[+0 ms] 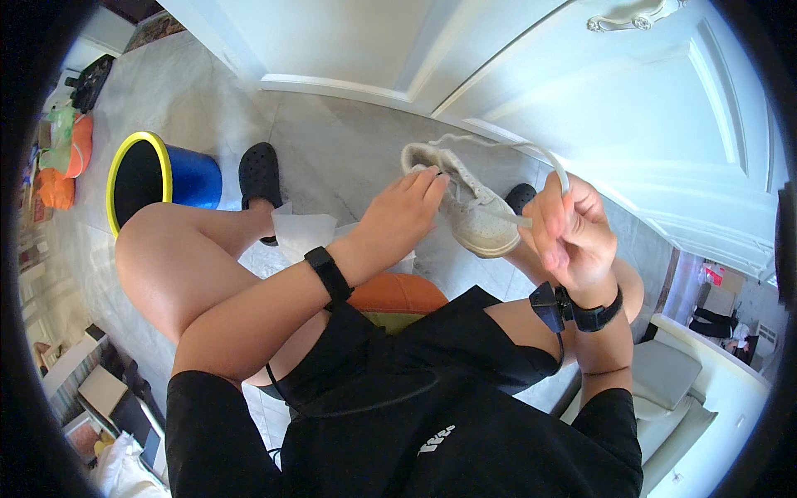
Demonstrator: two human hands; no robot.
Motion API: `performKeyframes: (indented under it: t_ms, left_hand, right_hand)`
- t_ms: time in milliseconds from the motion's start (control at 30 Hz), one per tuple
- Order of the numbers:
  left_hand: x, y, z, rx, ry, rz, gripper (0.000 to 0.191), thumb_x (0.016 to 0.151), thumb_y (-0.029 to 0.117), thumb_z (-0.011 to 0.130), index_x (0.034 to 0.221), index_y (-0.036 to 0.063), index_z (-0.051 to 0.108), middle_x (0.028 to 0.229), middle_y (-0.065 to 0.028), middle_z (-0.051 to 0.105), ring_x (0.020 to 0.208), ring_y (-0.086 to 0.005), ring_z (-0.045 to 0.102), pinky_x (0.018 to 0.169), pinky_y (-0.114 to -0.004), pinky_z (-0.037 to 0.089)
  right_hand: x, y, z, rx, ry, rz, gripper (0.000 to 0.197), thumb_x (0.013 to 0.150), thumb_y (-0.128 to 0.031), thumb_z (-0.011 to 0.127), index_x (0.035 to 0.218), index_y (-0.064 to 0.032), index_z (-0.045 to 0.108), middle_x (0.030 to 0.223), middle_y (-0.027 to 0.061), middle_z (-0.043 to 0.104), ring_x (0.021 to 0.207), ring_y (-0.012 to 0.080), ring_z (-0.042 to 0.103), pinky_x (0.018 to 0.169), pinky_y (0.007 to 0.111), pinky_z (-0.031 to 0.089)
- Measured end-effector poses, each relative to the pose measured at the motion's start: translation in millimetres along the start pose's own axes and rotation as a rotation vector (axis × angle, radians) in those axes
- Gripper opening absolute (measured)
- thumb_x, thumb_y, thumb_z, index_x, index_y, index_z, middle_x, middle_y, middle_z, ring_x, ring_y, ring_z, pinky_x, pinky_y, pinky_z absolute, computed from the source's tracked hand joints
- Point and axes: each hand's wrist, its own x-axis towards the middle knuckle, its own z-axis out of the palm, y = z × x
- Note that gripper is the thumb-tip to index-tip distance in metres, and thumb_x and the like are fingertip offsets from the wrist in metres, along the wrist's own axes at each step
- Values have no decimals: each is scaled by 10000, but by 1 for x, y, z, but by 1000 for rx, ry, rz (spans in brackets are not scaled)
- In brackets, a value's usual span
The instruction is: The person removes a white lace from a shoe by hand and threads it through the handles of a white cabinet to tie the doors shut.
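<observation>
A white lace-up sneaker [482, 211] with small perforations is held up in front of me, its toe pointing down and to the right. My left hand [401, 202] grips it at the opening, fingers over the tongue and upper eyelets. A white shoelace [529, 145] arcs from near the shoe's collar over to my right hand [573, 230], which pinches it. One stretch of lace runs from the eyelets to my right fingertips. Black straps circle both wrists, and the right one carries a small dark device [548, 307].
A blue bucket [196, 177] with a yellow rim lies at the left beside my black clog [259, 174]. White paneled doors [560, 81] rise ahead. Whitish sheets [302, 233] and an orange seat [398, 292] are below my hands. A grey sofa [666, 376] and a distant person [716, 324] appear right.
</observation>
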Motion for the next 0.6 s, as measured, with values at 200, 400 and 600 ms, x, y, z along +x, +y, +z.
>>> performKeyframes:
  t_ms: [200,400,600]
  left_hand:
    - [3,-6,7,18,-262,-118,490,683,266,756,1027,23,505,999,-143,598,960,-315,574,834,-399,444]
    - [-1,-5,6,-86,-439,-200,339,789,359,650,822,26,597,872,-151,620,792,-344,606,688,-449,477]
    - [1,-11,7,-167,-262,-97,297,853,317,576,799,25,596,831,-138,598,754,-353,595,642,-447,487]
  right_hand:
    - [-5,-7,3,116,-157,4,320,962,-264,486,754,-24,523,574,113,569,360,61,371,361,192,278]
    - [-6,-12,-10,347,-124,-96,162,912,-149,531,794,-45,491,538,103,544,341,90,354,366,224,257]
    - [5,-24,-13,541,-288,-154,71,892,-91,522,835,-61,490,537,103,547,358,122,388,366,247,276]
